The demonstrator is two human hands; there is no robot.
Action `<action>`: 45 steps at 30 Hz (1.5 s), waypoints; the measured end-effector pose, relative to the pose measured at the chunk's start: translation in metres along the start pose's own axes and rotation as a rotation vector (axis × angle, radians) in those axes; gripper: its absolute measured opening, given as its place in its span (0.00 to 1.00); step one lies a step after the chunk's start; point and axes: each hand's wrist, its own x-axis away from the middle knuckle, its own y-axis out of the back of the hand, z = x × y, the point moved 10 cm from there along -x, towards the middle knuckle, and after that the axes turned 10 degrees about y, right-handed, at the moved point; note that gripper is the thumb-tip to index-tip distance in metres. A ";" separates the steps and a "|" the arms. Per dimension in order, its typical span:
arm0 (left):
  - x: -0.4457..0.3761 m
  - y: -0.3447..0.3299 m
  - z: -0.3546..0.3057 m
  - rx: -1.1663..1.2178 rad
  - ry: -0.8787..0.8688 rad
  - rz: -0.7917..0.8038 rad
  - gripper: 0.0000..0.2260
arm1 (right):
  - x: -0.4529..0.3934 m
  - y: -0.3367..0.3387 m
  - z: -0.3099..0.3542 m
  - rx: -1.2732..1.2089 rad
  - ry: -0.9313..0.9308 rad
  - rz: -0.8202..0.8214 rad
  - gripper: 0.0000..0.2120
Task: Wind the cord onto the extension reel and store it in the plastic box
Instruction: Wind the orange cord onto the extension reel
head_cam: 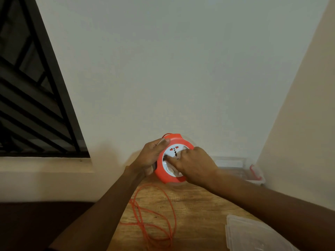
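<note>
orange plastic catches the eye first — the extension reel (173, 158) is a round, bright orange housing with a white face in the middle, and on that face sit a few dark socket holes and two small orange marks near the top. it is held up off the wooden table (199, 211), close to the pale wall (172, 69), tilted so its white face looks back toward the person.

the left hand (152, 156) grips the reel's left rim, fingers curled over the top edge and thumb behind, and a thin pale strand runs under the fingertips there. the right hand (195, 164) lies over the white face with its fingers bent, the forefinger pressing toward the left side of the disc — whether it pinches a knob i cannot tell, since the hand covers that part.

the orange cord (154, 218) is mostly unwound; it lies in loose, crossing loops on the table below the reel, and a short bit arcs over the reel's top.

the clear plastic box (241, 169) stands at the back right of the table against the wall, with a red latch on its right end. its clear lid (253, 234) lies apart, at the table's near right corner. a dark barred window (32, 98) fills the left.
</note>
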 end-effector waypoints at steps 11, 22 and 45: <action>-0.001 -0.003 -0.001 0.065 -0.159 -0.243 0.09 | 0.044 -0.065 -0.037 -1.598 -1.176 -0.370 0.25; -0.009 0.012 0.010 0.118 -0.009 -0.197 0.18 | 0.037 0.005 -0.045 -0.499 -0.482 -0.268 0.15; -0.006 0.003 -0.002 0.003 0.023 -0.033 0.26 | -0.002 0.005 -0.013 -0.004 0.036 0.000 0.29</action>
